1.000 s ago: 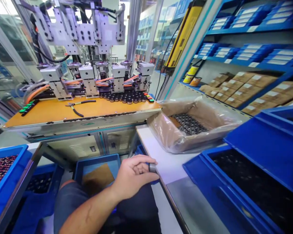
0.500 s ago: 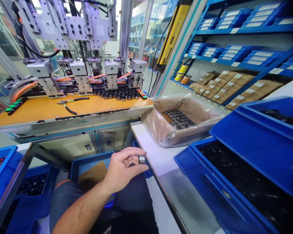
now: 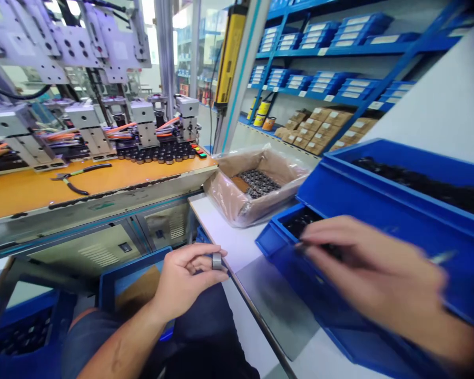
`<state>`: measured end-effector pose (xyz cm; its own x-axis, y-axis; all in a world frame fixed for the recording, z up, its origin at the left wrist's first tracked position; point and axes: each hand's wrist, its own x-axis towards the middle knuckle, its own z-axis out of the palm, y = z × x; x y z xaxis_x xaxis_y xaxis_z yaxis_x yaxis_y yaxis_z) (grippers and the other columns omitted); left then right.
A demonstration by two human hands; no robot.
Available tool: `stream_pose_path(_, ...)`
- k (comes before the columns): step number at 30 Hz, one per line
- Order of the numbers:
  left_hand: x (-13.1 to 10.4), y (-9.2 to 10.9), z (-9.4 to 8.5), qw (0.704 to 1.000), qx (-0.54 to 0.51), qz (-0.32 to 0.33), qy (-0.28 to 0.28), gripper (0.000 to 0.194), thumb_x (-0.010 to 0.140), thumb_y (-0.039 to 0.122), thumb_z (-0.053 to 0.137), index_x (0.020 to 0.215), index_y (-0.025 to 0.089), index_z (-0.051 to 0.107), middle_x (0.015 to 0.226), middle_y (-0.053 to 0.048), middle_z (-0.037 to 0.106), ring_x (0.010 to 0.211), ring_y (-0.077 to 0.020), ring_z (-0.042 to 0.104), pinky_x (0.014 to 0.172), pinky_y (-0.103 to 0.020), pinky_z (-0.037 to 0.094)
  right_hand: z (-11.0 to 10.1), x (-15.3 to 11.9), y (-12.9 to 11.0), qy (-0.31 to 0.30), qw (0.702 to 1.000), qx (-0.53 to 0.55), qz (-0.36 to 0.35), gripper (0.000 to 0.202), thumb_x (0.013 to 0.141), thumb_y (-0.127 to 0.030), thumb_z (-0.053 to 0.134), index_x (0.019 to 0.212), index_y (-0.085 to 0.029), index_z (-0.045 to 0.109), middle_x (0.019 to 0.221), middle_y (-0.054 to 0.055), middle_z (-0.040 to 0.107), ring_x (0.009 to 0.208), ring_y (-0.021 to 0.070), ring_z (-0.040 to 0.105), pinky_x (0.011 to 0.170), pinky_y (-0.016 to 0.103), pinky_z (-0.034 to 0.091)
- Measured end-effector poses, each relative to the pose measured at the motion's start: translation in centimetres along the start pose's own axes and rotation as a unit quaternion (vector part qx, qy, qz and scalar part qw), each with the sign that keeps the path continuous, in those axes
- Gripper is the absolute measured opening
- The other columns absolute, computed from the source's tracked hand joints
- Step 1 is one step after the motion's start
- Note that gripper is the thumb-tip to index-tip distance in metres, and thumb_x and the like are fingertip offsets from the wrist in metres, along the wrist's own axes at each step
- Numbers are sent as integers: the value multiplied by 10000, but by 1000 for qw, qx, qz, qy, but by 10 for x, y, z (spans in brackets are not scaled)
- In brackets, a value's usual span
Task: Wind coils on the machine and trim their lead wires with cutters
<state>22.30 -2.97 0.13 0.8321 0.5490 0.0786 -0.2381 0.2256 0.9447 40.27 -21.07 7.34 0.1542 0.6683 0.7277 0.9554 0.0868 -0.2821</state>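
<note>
My left hand (image 3: 189, 276) is above my lap, closed in a pinch. Between its thumb and fingers sits a short silver metal cylinder (image 3: 216, 261). At the right, my right hand (image 3: 363, 263) is smeared by motion, over the front of the lower blue bin (image 3: 274, 242). Its thumb and fingertips come together around a small black part (image 3: 301, 246), too blurred for its kind to show. More black parts (image 3: 300, 218) lie in that bin, partly hidden by my right hand.
A lined carton (image 3: 237, 210) of small metal parts stands on the white bench. Another blue bin (image 3: 379, 179) of black parts rises behind the right hand. Pliers (image 3: 81, 173) and rows of black round pieces (image 3: 166, 154) lie on the orange machine table (image 3: 142, 179).
My right hand has come into view at the lower blue bin, pinching a small black part. The view has turned to the right. My left hand still holds the metal cylinder.
</note>
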Motion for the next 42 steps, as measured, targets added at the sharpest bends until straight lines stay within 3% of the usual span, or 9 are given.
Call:
stream_pose_path(4,-4,-2,16,999,22,3,-46,364,614,64,846,953,179,780,775,-37,784,679,-122,724,669,-173,572,43,-8,-11,-33,985,164,-29,157,875,-62,595,991,-158,637,865,56,621,771,121,629,644,221,548)
stream_pose_path(7,-6,-9,24,998,21,6,-65,382,598,52,853,955,165,776,675,-12,759,601,-93,689,616,-147,552,56,-16,-14,-45,975,217,-13,142,879,-68,599,991,-149,633,875,51,593,756,104,608,630,210,542)
stream_pose_path(12,-3,-18,32,997,-15,1,-79,385,629,30,833,978,179,766,758,-19,781,648,-86,707,641,-131,556,48,-22,-9,-44,978,202,-22,184,872,-30,588,1010,-145,626,908,64,590,824,113,607,682,224,548)
stream_pose_path(17,-2,-16,34,995,-57,5,-86,406,646,13,819,994,214,765,807,-9,789,719,-100,733,705,-152,576,43,-24,-8,-65,979,183,-66,323,869,-45,560,1183,-121,558,1025,121,602,956,161,613,775,283,580)
stream_pose_path(24,-3,-13,36,994,-77,-4,-83,436,636,-7,819,987,247,776,839,8,798,751,-92,741,726,-130,579,44,-28,-7,-37,989,65,-127,199,915,-79,567,1112,-111,579,974,113,624,894,137,622,694,234,576)
stream_pose_path(31,-1,-13,33,993,-77,-15,-85,423,605,8,843,969,213,777,874,-19,803,772,-140,761,731,-179,612,45,-28,-5,-43,987,63,-143,185,929,-76,553,1104,-116,600,921,95,636,885,128,631,673,223,567)
stream_pose_path(34,-2,-14,37,995,-70,-7,-65,400,587,33,861,947,185,774,877,-43,802,772,-163,764,721,-213,624,48,-30,-4,-36,986,63,-148,208,907,-59,566,1109,-96,598,930,100,627,890,138,623,697,242,570)
stream_pose_path(39,-11,-26,57,993,-117,26,-3,355,589,89,881,898,200,746,920,-41,798,852,-168,755,788,-256,620,53,-34,-6,28,985,11,-170,264,893,-175,601,1139,-85,571,937,122,614,874,199,610,671,323,577)
stream_pose_path(42,-14,-28,61,993,-98,65,11,378,614,112,878,946,216,730,958,-44,785,878,-161,747,809,-255,609,54,-36,-9,29,986,20,-162,271,866,-95,584,1136,-73,576,967,133,618,918,207,625,727,337,588)
